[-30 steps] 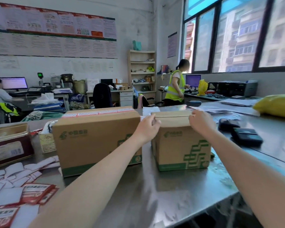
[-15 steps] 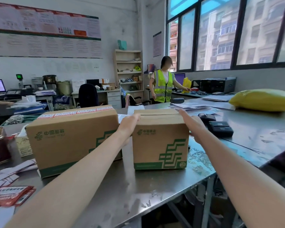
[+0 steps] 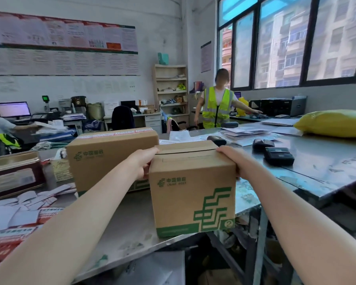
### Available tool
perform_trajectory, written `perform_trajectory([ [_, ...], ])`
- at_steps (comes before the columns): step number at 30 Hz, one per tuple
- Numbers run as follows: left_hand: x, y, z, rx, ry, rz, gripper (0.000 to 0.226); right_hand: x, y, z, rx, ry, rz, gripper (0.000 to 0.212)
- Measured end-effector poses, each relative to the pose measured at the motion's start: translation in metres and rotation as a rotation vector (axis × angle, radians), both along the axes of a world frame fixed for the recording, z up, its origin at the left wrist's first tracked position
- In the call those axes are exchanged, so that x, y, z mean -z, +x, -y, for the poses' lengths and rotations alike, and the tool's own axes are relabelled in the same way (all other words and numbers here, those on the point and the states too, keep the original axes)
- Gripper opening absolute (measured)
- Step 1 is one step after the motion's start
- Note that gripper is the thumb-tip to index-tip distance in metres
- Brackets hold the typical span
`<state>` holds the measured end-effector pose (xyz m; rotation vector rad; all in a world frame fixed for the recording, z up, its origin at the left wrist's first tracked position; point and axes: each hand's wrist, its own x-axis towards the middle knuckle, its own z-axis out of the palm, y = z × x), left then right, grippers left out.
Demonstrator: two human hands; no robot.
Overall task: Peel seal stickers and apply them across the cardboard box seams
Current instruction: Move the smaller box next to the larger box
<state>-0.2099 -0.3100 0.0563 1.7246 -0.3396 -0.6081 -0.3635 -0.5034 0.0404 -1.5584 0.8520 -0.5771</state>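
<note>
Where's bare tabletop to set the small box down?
Bare steel lies just left of the small box, in front of the larger box, and on the right between the black devices and the table edge. Crowded: sticker backings far left, papers behind.

yellow parcel bag (image 3: 335,122), black handheld printers (image 3: 278,155), maroon tin (image 3: 14,175)

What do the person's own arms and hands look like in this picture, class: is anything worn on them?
Both forearms are bare as far as the frame shows: no sleeves, gloves, watch or bracelet. The left hand and right hand show no rings on the visible parts; most fingers are hidden behind a cardboard box, so they cannot be checked.
</note>
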Motion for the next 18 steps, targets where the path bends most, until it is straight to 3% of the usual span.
perform_trajectory([
  [10,0.002,0.041,-0.126,-0.276,0.018,0.084,0.014,0.000,0.092,-0.099,-0.264,0.033,0.005,0.033],
  [18,0.006,0.076,-0.148,-0.350,0.002,0.097,0.025,-0.001,0.141,-0.115,-0.331,-0.011,-0.040,0.029],
])
